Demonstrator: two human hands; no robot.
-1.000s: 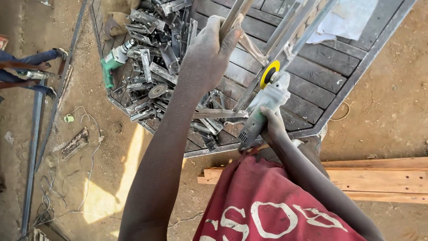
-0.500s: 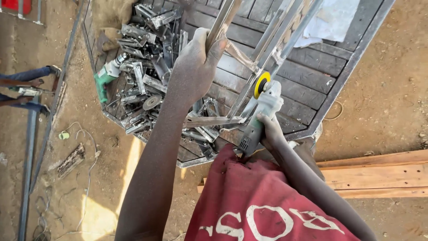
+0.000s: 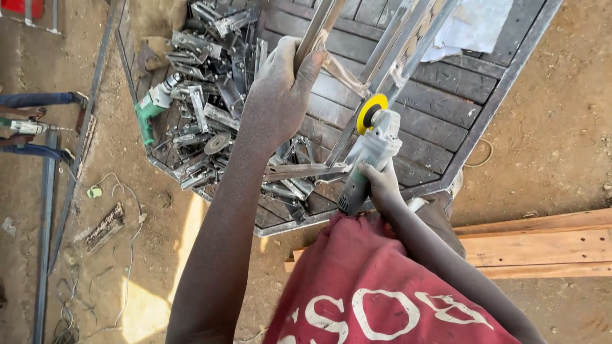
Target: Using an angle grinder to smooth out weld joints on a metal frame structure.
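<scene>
My left hand (image 3: 277, 95) grips a slanted metal bar (image 3: 317, 28) of a welded steel frame that rises over the work table. My right hand (image 3: 380, 185) holds the body of a pale grey angle grinder (image 3: 368, 156) with a yellow disc (image 3: 371, 109). The disc sits close against a thin frame rod (image 3: 408, 60), just right of my left hand. My red shirt (image 3: 382, 293) fills the lower middle.
A metal-framed table with dark planks (image 3: 440, 108) carries a heap of cut steel offcuts (image 3: 210, 108) and a green power tool (image 3: 152, 108). Wooden boards (image 3: 542, 245) lie on the sandy ground at right. Cables (image 3: 121, 242) and another person's legs (image 3: 38, 121) are at left.
The view has shifted slightly; the grinder and my right hand sit a little higher against the frame rod. My left hand keeps its grip on the bar.
</scene>
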